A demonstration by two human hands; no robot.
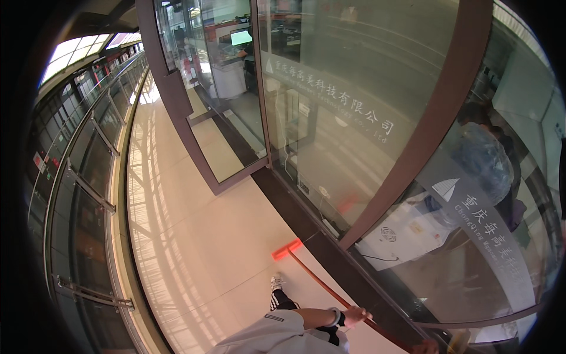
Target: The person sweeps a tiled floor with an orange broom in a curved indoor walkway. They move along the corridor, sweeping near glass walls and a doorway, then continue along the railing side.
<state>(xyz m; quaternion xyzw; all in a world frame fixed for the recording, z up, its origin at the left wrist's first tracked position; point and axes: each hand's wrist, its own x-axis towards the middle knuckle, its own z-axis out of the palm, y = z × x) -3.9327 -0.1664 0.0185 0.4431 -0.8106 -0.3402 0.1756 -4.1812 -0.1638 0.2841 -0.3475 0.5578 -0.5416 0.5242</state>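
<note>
A broom with a bright red head (286, 251) rests on the pale tiled floor, close to the dark threshold strip. Its long reddish-brown handle (320, 283) runs back towards me. My left hand (357, 316), with bands around the wrist, is closed around the handle partway along. Farther down the handle, at the bottom edge of the view, my right hand (425, 347) grips near its end; it is blurred and partly cut off. One white shoe (277, 281) of mine stands on the tiles just behind the broom head.
A brown-framed glass door (201, 146) juts over the walkway. Glass panels (353, 146) bearing writing line the right side. Behind them are a person in dark clothes (515, 155), a blue-tinted plastic bag (484, 161) and a white box (398, 234). A metal-and-glass railing (93, 186) borders the left.
</note>
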